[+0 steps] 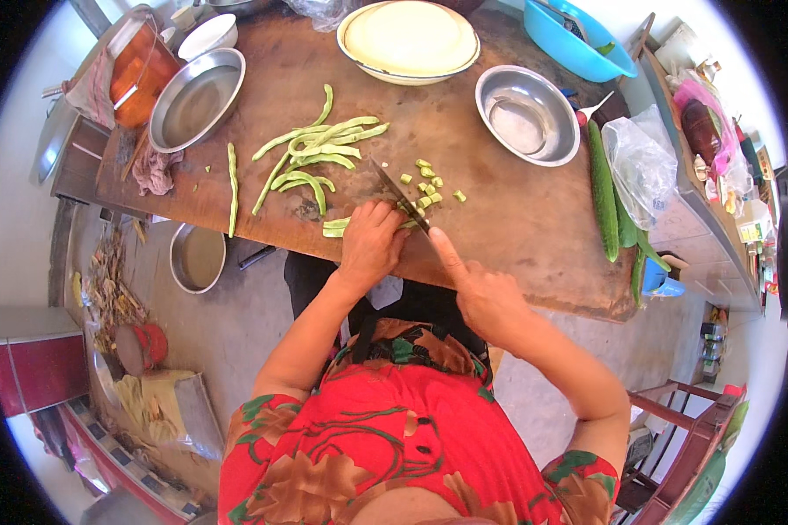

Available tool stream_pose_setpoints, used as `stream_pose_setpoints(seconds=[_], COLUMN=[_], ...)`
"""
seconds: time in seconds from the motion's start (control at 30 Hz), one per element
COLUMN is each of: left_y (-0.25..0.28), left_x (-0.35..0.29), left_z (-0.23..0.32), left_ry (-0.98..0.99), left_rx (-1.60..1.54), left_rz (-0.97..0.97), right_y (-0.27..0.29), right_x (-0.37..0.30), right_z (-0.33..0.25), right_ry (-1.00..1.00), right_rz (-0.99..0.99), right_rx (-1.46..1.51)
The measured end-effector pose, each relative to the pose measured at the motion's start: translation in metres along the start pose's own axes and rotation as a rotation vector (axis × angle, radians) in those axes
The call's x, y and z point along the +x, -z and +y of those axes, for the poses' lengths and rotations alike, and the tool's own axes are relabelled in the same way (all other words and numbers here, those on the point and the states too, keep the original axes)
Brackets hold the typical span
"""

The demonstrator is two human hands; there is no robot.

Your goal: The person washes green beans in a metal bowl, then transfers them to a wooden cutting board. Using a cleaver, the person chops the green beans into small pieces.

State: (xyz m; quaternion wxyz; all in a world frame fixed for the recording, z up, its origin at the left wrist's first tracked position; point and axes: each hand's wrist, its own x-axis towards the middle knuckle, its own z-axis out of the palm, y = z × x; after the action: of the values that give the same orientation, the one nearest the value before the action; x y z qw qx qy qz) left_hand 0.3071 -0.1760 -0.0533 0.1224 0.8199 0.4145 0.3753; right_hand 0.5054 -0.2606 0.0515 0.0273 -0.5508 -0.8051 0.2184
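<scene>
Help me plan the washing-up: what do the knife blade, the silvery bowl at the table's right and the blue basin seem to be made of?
Knife blade: probably steel, dull, judging by its thin, dark grey profile. Silvery bowl: most likely stainless steel, polished, given its bright reflections. Blue basin: apparently plastic, smooth, from its even colour.

bright light, whitened glare near the rim, violet fringing, strong fisheye bending, black corners, tabletop fairly sharp

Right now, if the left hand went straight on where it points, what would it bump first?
Most likely the knife: its blade, held by the right hand, slants across the way ahead of the left hand. Whether the fingertips already touch it is hard to tell.
</scene>
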Motion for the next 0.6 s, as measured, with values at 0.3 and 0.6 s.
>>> stream_pose_setpoints(seconds=[0.3, 0.6], left_y=[-0.006, -0.004], left_x=[0.000, 0.002], left_z=[0.002, 0.009], left_ry=[0.029, 0.005], left_rx=[-0.036, 0.040], left_rz=[0.043, 0.157], right_y=[0.004, 0.024], right_x=[0.028, -0.008], right_z=[0.025, 0.008], right_ry=[-0.086, -0.024], right_rz=[0.033, 0.046], right_rx=[0.119, 0.051])
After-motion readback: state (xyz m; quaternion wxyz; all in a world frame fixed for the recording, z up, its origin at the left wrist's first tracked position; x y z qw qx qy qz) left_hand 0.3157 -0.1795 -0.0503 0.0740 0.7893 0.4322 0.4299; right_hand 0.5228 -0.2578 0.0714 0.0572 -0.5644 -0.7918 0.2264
